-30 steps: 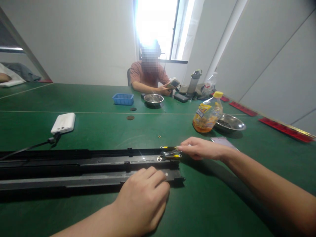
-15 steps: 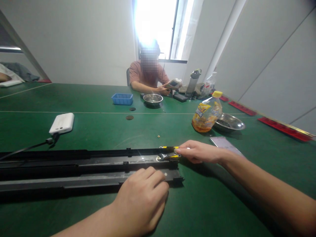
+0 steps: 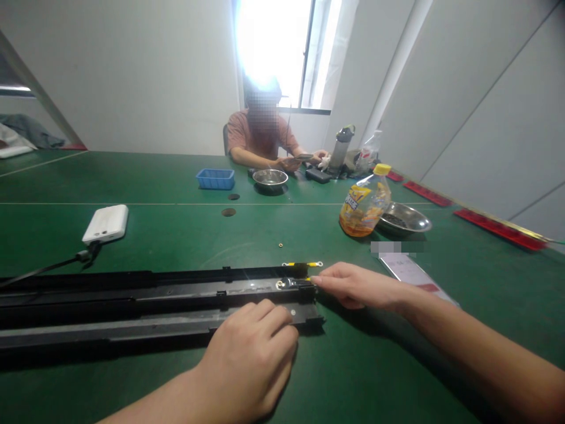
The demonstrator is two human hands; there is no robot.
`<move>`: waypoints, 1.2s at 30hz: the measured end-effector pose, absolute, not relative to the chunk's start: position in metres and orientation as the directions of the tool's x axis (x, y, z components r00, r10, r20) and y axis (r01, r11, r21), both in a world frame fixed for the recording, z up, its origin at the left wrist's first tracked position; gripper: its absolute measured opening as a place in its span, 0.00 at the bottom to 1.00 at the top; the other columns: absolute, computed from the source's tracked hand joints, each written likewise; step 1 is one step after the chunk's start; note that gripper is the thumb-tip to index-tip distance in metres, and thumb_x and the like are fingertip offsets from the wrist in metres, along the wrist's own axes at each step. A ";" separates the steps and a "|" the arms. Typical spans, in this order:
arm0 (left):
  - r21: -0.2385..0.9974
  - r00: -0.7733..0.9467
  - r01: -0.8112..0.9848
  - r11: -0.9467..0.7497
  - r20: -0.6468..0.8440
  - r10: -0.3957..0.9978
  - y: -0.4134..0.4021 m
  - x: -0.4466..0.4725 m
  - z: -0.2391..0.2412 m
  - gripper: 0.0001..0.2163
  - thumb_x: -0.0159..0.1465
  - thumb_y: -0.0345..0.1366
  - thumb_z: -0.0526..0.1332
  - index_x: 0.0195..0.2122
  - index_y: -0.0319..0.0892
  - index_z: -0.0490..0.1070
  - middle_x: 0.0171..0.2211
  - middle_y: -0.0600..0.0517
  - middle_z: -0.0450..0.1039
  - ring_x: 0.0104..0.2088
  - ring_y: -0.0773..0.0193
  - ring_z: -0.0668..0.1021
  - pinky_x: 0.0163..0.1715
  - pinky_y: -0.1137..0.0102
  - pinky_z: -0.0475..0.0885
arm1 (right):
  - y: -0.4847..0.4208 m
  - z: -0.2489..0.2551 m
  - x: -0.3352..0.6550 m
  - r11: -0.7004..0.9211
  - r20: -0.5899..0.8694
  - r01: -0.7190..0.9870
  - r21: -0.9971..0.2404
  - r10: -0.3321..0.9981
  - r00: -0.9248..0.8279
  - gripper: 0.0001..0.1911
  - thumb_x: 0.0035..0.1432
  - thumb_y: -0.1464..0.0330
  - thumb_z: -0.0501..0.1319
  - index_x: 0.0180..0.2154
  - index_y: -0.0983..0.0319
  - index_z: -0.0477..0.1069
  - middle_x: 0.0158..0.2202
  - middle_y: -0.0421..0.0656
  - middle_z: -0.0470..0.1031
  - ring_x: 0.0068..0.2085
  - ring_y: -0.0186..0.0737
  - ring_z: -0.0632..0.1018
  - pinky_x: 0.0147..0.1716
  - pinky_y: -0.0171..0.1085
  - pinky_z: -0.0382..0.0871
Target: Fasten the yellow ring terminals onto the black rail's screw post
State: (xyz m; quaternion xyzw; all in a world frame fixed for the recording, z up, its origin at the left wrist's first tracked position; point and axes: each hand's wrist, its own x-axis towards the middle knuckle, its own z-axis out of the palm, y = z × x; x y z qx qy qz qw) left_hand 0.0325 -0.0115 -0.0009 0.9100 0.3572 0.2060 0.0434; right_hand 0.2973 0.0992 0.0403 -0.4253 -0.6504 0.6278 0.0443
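"Two bare hands. How are they set?"

"Left hand (image 3: 260,353): palm down, knuckles up, fingers curled over the near black rail (image 3: 163,328); whether it grips anything beneath, cannot tell. Right hand (image 3: 348,285): in low from the right, forearm slanting, thumb and fingers pinching one end of a wrench (image 3: 290,283)."

"Wrench lies where?"

"Inside the far black rail (image 3: 189,288), by its right end, roughly along the channel. Head points left, close to a small fastener (image 3: 279,284). Both rails run left to right on the green desk (image 3: 353,371), left ends out of view."

"Containers?"

"Blue bin (image 3: 215,179), contents not made out. Steel bowl (image 3: 270,181) beside it, likewise. Second bowl (image 3: 417,222), right: small dark pieces (image 3: 394,220). Bottle (image 3: 362,206) just beside: orange liquid (image 3: 355,228) low down."
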 end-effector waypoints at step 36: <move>0.238 0.661 0.635 -0.735 0.326 0.676 -0.012 0.031 -0.003 0.05 0.70 0.33 0.60 0.45 0.44 0.73 0.44 0.48 0.74 0.41 0.53 0.73 0.39 0.57 0.72 | 0.104 0.041 0.289 -0.155 -0.514 0.529 -0.834 0.564 -0.646 0.33 0.65 0.38 0.61 0.26 0.58 0.57 0.21 0.30 0.52 0.21 0.27 0.53 0.17 0.30 0.46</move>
